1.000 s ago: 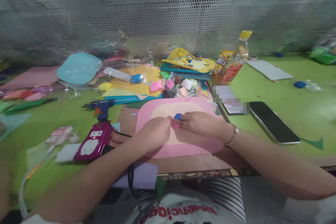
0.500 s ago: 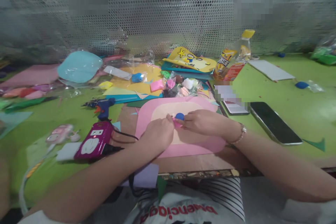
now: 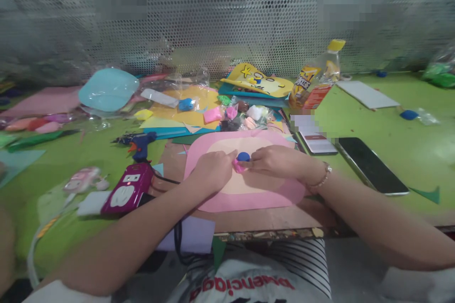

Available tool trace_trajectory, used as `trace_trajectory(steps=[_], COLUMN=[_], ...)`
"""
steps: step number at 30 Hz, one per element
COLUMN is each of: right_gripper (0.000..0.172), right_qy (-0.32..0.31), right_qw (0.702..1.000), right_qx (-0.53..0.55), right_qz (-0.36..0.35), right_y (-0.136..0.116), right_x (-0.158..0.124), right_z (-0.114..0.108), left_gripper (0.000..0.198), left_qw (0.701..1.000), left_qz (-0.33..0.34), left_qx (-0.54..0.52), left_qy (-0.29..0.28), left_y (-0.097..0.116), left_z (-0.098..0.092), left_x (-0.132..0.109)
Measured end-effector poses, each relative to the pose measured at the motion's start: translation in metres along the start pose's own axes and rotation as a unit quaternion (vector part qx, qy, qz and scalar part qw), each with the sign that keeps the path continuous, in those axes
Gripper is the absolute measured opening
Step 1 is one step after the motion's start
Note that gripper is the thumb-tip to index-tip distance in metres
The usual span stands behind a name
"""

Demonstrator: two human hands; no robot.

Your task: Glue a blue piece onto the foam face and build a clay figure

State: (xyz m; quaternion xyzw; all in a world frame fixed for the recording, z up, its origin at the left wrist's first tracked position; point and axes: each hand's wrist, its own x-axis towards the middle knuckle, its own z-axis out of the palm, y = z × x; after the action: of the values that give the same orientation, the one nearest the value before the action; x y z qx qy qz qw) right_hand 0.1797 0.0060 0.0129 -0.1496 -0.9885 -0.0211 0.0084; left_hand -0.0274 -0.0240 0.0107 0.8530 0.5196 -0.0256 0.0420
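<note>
Okay, the right hand (image 3: 277, 163) lays a pointing finger on the pink clay (image 3: 237, 166), other fingers bent; the left hand (image 3: 214, 168) curls in opposite, its pinch impossible to tell. That clay sits mid-sheet on pink-bordered paper (image 3: 245, 202), blue ball (image 3: 243, 156) just beyond.

Green counter (image 3: 380, 128) before a perforated metal screen (image 3: 227, 23)
The grey screen — pierced with rows of small round holes — spans the full width behind; pale light glints on the counter's right side, and grey floor (image 3: 351, 262) shows below the near edge.
</note>
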Motion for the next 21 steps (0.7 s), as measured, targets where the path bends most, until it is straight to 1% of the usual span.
trace_trajectory(steps=[4, 8, 10, 13, 17, 21], right_gripper=[0.033, 0.034, 0.032, 0.032, 0.032, 0.035], right_qy=[0.003, 0.007, 0.009, 0.017, 0.021, 0.006], right_qw=[1.0, 1.0, 0.999, 0.999, 0.998, 0.999], right_qx=[0.007, 0.022, 0.033, 0.049, 0.053, 0.044], right_qz=[0.0, 0.008, 0.01, 0.012, -0.003, -0.001], right_y=[0.0, 0.001, 0.002, 0.002, 0.003, 0.004], right_x=[0.0, 0.0, -0.001, -0.001, -0.002, -0.003], right_z=[0.0, 0.002, 0.003, 0.004, 0.003, 0.0], left_gripper=[0.047, 0.047, 0.045, 0.044, 0.045, 0.043], left_qw=[1.0, 0.999, 0.999, 0.999, 1.0, 0.999], left_qz=[0.005, -0.013, -0.021, -0.025, -0.009, 0.011], left_qx=[-0.018, -0.046, -0.041, -0.026, -0.015, -0.038], left_qy=[-0.018, 0.007, 0.01, -0.002, -0.015, -0.011], left_y=[-0.002, -0.006, -0.006, -0.004, 0.0, -0.002], left_z=[0.001, 0.002, 0.0, -0.007, -0.012, -0.009], left_x=[0.001, 0.003, 0.003, 0.001, -0.002, -0.002])
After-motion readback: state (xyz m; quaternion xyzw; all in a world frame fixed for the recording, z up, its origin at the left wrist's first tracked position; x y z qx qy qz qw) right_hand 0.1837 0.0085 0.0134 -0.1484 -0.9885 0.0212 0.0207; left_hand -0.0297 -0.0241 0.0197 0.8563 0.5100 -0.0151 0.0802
